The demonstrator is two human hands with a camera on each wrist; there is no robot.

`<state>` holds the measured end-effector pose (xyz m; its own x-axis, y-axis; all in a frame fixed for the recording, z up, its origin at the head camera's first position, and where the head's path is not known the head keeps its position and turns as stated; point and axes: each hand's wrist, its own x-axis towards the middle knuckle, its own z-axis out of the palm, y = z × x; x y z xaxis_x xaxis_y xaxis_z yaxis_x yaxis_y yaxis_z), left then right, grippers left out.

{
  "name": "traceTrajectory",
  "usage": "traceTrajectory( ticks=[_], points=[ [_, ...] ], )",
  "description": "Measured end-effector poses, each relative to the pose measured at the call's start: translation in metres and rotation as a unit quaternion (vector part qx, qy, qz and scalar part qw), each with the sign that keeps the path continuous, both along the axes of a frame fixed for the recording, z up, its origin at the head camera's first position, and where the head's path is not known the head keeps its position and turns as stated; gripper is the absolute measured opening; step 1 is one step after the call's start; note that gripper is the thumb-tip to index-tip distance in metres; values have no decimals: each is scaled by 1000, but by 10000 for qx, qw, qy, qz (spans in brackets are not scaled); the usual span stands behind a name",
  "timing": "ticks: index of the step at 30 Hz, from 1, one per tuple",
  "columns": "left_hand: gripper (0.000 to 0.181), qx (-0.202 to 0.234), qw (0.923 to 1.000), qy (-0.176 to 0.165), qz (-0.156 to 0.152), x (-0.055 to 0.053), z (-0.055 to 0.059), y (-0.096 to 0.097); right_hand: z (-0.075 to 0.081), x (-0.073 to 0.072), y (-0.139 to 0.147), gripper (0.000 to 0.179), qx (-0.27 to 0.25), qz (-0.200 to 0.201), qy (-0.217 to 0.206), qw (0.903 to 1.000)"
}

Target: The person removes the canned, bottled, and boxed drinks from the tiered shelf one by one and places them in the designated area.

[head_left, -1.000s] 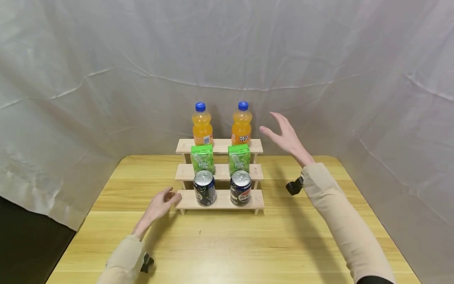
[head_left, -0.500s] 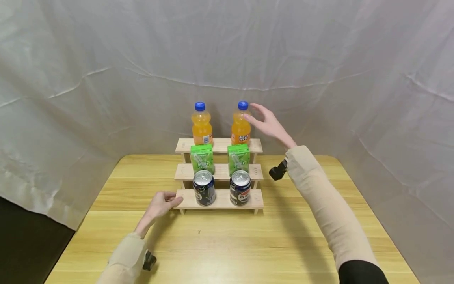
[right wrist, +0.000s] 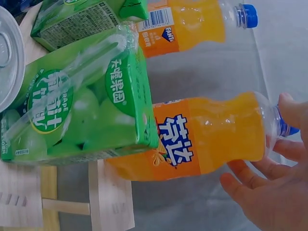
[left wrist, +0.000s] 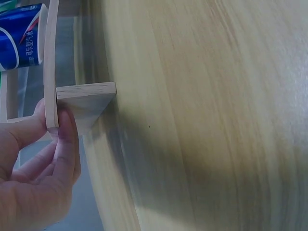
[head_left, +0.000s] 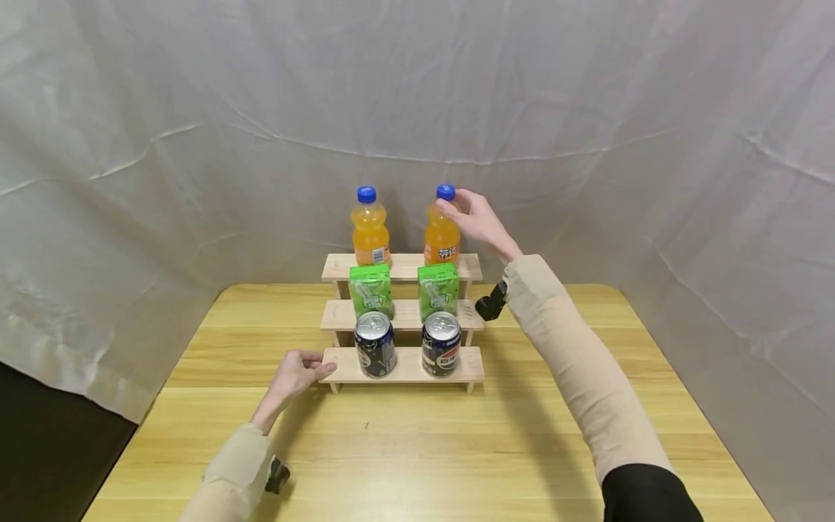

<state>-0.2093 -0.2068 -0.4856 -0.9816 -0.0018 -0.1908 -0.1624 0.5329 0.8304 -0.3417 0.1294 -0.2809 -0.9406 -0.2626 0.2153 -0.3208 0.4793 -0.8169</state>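
Observation:
At the left end of the lowest step of a three-tier wooden shelf (head_left: pixel 342 366), my left hand (head_left: pixel 293 377) pinches the board; the left wrist view shows the thumb (left wrist: pixel 36 118) above it and fingers (left wrist: pixel 65 149) below. My right hand (head_left: pixel 479 220) holds the neck of the right-hand orange soda bottle (head_left: pixel 441 235), which stands on the top step. In the right wrist view its thumb (right wrist: pixel 291 108) lies at the blue cap (right wrist: pixel 285 124), with the fingers curled round the neck's other side. A second orange soda bottle (head_left: pixel 370 235) stands to the left.
Two green grape juice cartons (head_left: pixel 371 291) (head_left: pixel 438 291) stand on the middle step. Two dark blue cola cans (head_left: pixel 375 348) (head_left: pixel 441 348) stand on the lowest. A wooden table (head_left: pixel 417 457) carries the shelf, and a grey curtain (head_left: pixel 417 87) hangs behind and at the sides.
My right hand has moved left from beside the right bottle and closed round its neck. My left hand has shifted slightly and now pinches the lowest step's end.

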Motion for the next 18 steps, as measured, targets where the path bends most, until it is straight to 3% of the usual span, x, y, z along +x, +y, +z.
traceTrajectory(
  ticks=[10, 18],
  points=[
    [55, -1, 9999, -148, -19, 0, 2, 3, 5, -1, -3, 39, 183, -569, 439, 9972],
    [53, -10, 9999, -153, -40, 0, 5, 3, 25, 4, 10, 38, -116, -538, 706, 9960]
  ],
)
